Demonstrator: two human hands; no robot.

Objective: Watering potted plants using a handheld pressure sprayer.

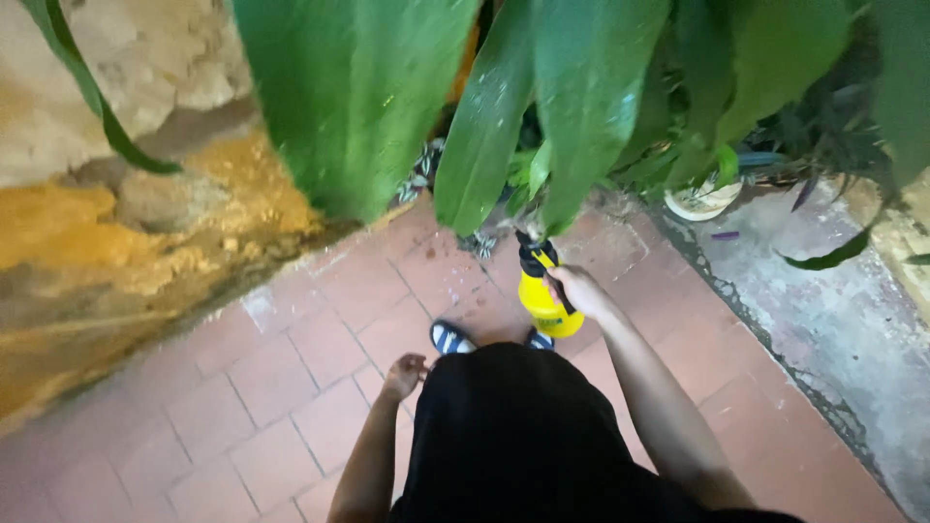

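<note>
Right hand (578,289) clenched around the black handle of a yellow pressure sprayer (542,291), arm stretched forward beneath broad green leaves (504,107), left hand (405,375) loosely curled, holding nothing, well left of the sprayer

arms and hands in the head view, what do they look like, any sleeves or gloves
Both arms are bare down their visible length, with no sleeves showing. The left hand and right hand wear no gloves, and no watch, ring or bracelet can be made out. Below them hangs a loose black garment, with striped sandals on the feet.
</note>
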